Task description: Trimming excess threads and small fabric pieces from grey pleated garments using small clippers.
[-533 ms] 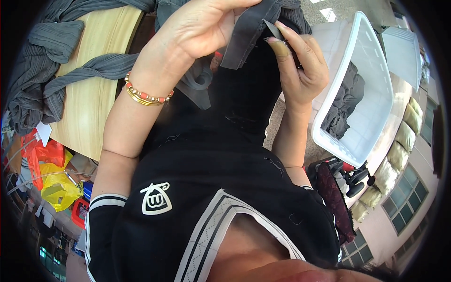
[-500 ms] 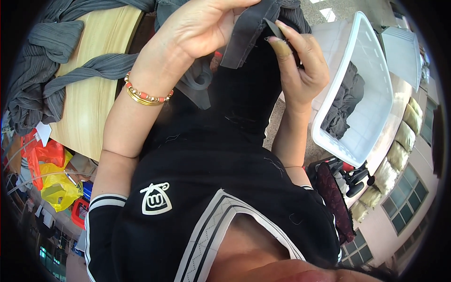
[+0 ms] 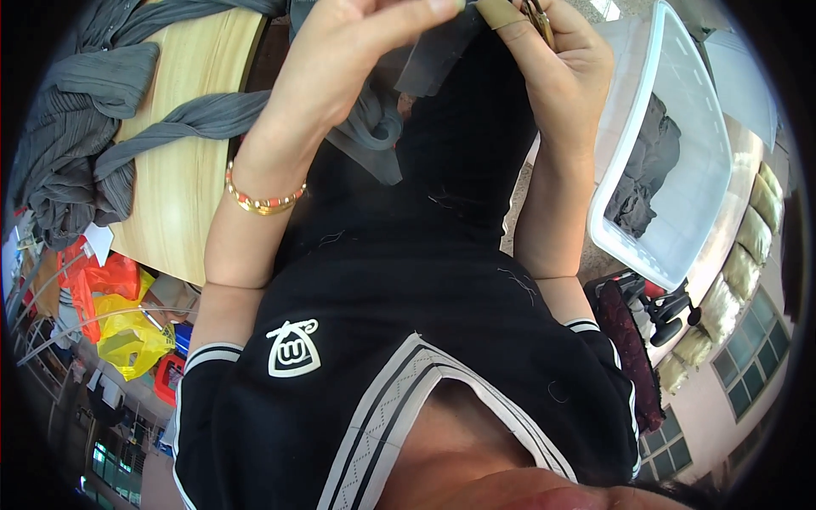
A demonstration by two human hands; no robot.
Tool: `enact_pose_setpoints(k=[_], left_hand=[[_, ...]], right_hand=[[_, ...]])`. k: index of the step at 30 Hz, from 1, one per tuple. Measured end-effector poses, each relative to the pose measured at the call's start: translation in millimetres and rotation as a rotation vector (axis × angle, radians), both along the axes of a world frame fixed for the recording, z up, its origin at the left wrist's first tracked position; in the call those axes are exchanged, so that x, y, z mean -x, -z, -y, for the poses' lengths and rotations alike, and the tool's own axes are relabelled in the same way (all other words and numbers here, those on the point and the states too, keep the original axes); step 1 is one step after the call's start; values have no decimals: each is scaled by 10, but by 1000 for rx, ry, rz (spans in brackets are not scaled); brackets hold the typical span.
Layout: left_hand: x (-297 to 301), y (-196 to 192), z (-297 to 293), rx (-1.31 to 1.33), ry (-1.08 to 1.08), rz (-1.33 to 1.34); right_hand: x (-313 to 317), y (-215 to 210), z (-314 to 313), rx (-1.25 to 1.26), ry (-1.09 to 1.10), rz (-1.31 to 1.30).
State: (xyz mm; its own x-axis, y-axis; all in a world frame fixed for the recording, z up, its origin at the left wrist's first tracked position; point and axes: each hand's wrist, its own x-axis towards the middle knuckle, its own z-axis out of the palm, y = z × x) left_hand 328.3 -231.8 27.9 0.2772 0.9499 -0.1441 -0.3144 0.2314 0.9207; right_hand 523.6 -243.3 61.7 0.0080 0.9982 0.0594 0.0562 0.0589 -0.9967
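Near the top edge my left hand (image 3: pixel 365 42) pinches dark grey fabric (image 3: pixel 432 66), with thumb and fingertips partly cut off by the picture's edge. Below that hand hangs a curled grey fabric end (image 3: pixel 374 140) over my black clothing. My right hand (image 3: pixel 565 72) is closed around small metal thread snips (image 3: pixel 537 21), only part of which shows between thumb and fingers. A tan covering wraps the right thumb, whose tip comes close to the left fingertips. What lies right between the two hands is largely out of the picture.
On the left, a pale wooden table (image 3: pixel 174 170) carries bunched grey pleated fabric (image 3: pixel 102 81). Red and yellow plastic bags (image 3: pixel 132 340) lie beneath it. To the right stands a white plastic bin (image 3: pixel 625 200) with dark grey cloth (image 3: pixel 646 170) inside.
Both hands have moved up toward the top edge. The right fingers have turned, and the metal snips now show in them. The fabric strip has shifted upward and shows less.
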Motion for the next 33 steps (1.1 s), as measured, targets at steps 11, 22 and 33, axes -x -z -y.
enact_pose_setpoints(k=[11,22,33], left_hand=[[32,45,134,-78,77,21],[149,-13,97,77,67,284],[136,-54,143,60,-2,164]], right_hand=[[-44,10,-17,4,75,-70],[-176,117,252,-560,-16,476],[-201,150,294,-596,-45,534]])
